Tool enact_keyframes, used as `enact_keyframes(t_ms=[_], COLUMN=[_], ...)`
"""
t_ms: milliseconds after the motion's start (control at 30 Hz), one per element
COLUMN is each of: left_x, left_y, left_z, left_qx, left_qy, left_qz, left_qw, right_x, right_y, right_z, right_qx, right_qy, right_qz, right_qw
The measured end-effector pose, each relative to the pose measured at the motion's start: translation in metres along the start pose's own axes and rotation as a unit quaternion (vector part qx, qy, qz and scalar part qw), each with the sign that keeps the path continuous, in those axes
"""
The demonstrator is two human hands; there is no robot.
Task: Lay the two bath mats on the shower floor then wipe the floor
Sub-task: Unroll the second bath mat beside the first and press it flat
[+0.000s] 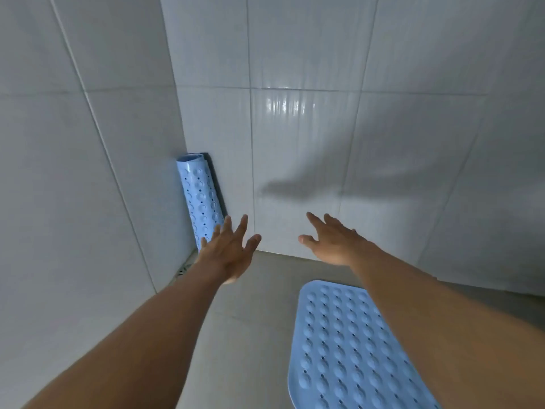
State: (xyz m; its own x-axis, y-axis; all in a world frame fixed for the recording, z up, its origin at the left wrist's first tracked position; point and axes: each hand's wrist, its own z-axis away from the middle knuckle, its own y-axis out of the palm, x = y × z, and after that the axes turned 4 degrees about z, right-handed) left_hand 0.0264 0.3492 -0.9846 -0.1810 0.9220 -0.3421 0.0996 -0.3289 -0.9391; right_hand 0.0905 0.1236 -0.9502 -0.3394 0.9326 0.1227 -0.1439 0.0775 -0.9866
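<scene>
A light blue bath mat [345, 349] with raised bumps lies flat on the grey shower floor [250, 320], partly under my right forearm. A second blue mat [199, 196] is rolled up and stands upright in the corner where the two tiled walls meet. My left hand [228, 252] reaches toward the roll with fingers spread, its fingertips just in front of the roll's lower part, holding nothing. My right hand [333, 240] is stretched out beside it, fingers apart and empty, over the floor's far edge.
White tiled walls [295, 113] close in the corner on the left and ahead. A small floor drain [184, 268] shows at the foot of the rolled mat, partly hidden by my left wrist. Bare grey floor lies between the flat mat and the left wall.
</scene>
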Motion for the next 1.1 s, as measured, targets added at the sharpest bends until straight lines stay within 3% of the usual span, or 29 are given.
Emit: enact_keyframes(t_ms=[300, 600, 867, 1100], left_x=[0.088, 0.138, 0.153, 0.16], left_y=[-0.027, -0.002, -0.005, -0.001], left_z=[-0.08, -0.173, -0.228, -0.243], left_qx=[-0.095, -0.124, -0.156, -0.143], left_qy=[-0.077, -0.161, -0.201, -0.216], left_qz=[0.09, 0.214, 0.305, 0.436], left_qw=[0.988, 0.956, 0.918, 0.862], right_x=[0.089, 0.162, 0.198, 0.209], right_y=[0.004, 0.023, 0.029, 0.035], right_z=[-0.131, -0.271, -0.329, -0.344], right_qx=[-0.011, -0.028, -0.047, 0.006], right_qy=[-0.105, -0.225, -0.211, -0.134], right_qz=[-0.026, -0.109, -0.27, -0.41], right_qw=[0.994, 0.968, 0.938, 0.902])
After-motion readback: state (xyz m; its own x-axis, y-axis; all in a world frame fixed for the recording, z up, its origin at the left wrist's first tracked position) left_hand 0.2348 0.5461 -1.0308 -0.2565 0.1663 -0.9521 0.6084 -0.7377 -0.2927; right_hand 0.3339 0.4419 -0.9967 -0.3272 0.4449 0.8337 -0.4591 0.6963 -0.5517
